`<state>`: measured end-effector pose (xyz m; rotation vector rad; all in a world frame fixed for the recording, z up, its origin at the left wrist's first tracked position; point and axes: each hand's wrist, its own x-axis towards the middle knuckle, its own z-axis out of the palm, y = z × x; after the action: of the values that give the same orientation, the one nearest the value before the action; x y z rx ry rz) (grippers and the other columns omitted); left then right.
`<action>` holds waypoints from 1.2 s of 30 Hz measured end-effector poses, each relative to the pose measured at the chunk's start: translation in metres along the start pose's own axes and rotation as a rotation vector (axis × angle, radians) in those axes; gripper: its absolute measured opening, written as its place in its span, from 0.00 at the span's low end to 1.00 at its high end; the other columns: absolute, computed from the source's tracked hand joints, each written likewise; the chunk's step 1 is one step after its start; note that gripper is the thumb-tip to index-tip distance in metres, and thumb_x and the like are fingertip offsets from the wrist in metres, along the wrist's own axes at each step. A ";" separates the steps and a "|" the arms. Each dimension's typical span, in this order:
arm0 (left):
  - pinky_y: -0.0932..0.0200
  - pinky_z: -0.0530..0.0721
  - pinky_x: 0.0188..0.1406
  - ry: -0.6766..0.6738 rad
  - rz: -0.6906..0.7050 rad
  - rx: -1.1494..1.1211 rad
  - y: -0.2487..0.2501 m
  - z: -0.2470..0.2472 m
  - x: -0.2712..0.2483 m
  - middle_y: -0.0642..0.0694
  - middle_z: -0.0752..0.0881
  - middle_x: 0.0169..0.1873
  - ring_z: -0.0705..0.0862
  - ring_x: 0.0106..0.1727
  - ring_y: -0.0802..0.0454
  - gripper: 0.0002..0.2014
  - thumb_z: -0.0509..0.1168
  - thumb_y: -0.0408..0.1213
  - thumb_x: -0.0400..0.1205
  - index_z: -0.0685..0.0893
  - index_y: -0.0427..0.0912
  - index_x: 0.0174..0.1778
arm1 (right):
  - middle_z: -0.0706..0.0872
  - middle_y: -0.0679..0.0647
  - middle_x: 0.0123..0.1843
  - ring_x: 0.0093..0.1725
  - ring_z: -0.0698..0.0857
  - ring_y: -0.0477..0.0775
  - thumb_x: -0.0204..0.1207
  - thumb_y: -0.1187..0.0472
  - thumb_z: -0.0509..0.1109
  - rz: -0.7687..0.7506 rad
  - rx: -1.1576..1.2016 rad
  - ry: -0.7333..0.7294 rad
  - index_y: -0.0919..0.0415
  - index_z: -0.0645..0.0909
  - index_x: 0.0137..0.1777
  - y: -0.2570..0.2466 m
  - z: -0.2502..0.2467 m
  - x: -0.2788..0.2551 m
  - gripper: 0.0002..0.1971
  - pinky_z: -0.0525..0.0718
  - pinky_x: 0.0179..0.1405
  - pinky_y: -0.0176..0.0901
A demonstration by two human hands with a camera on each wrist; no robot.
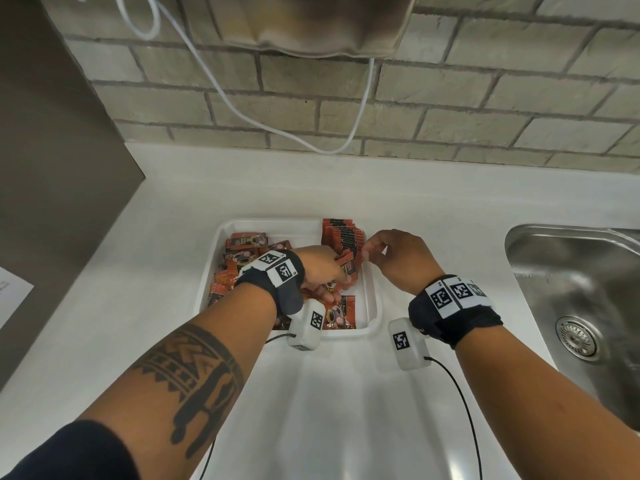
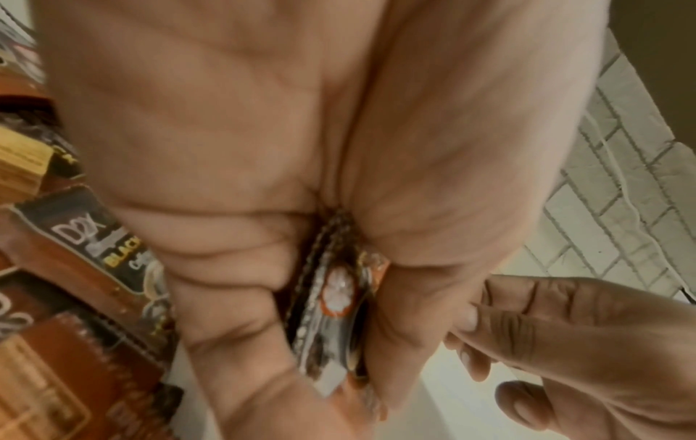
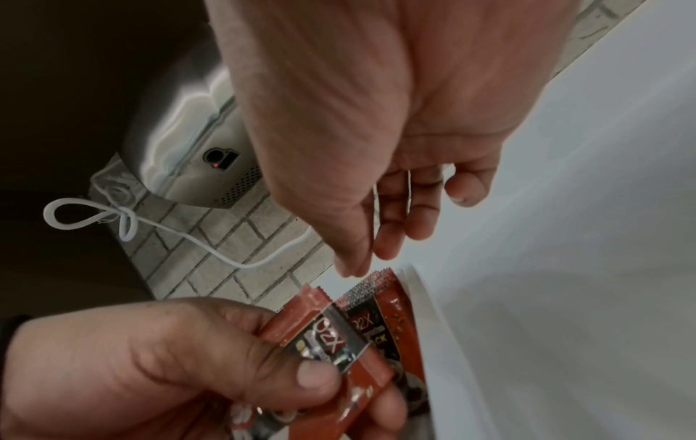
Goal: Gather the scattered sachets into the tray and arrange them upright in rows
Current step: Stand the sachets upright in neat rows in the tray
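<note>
A white tray (image 1: 376, 306) sits on the counter. Along its far right side stands an upright row of red-orange sachets (image 1: 343, 233). Loose sachets (image 1: 239, 258) lie jumbled in its left half, and another sachet (image 1: 343, 311) lies flat at the front. My left hand (image 1: 337, 277) is over the tray and grips a small bunch of sachets (image 1: 348, 263) (image 2: 335, 297) (image 3: 331, 336) between thumb and fingers. My right hand (image 1: 369, 249) (image 3: 361, 259) hovers just right of that bunch, at the near end of the upright row. Its fingers are loosely bent and hold nothing.
A steel sink (image 1: 571, 289) lies to the right of the tray. Behind is a brick wall with a hanging white cable (image 1: 242, 109) and a wall-mounted unit (image 1: 311, 26). A dark panel (image 1: 52, 168) and a sheet of paper (image 1: 10, 292) are at the left.
</note>
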<state>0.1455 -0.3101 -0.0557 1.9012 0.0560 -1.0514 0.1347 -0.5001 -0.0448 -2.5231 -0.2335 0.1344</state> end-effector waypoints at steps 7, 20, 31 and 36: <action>0.58 0.90 0.51 -0.055 0.261 -0.254 0.003 -0.004 -0.018 0.41 0.87 0.54 0.87 0.54 0.51 0.14 0.71 0.34 0.85 0.83 0.37 0.66 | 0.90 0.49 0.45 0.47 0.87 0.48 0.76 0.52 0.77 0.036 0.264 -0.069 0.46 0.85 0.47 -0.006 -0.006 0.003 0.04 0.81 0.48 0.38; 0.62 0.83 0.28 0.330 0.054 0.479 0.013 -0.029 -0.039 0.45 0.90 0.28 0.84 0.24 0.51 0.20 0.74 0.54 0.80 0.89 0.37 0.38 | 0.85 0.38 0.35 0.35 0.82 0.34 0.78 0.57 0.76 0.037 0.208 0.104 0.50 0.87 0.40 -0.025 -0.015 0.011 0.05 0.73 0.32 0.20; 0.60 0.79 0.34 0.059 -0.024 0.868 0.030 -0.003 -0.030 0.41 0.91 0.46 0.83 0.36 0.49 0.21 0.70 0.52 0.83 0.89 0.34 0.56 | 0.80 0.42 0.42 0.55 0.79 0.50 0.76 0.58 0.75 0.044 0.007 0.010 0.52 0.92 0.43 -0.020 0.008 0.016 0.05 0.77 0.49 0.43; 0.60 0.79 0.35 0.009 -0.057 0.831 0.032 0.007 -0.019 0.39 0.90 0.53 0.83 0.44 0.47 0.23 0.69 0.51 0.84 0.87 0.33 0.64 | 0.86 0.50 0.50 0.56 0.83 0.53 0.74 0.55 0.73 0.076 -0.058 -0.028 0.46 0.91 0.40 -0.015 0.019 0.025 0.06 0.86 0.54 0.50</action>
<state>0.1428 -0.3260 -0.0216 2.6502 -0.3792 -1.2117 0.1545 -0.4724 -0.0527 -2.5906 -0.1543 0.1959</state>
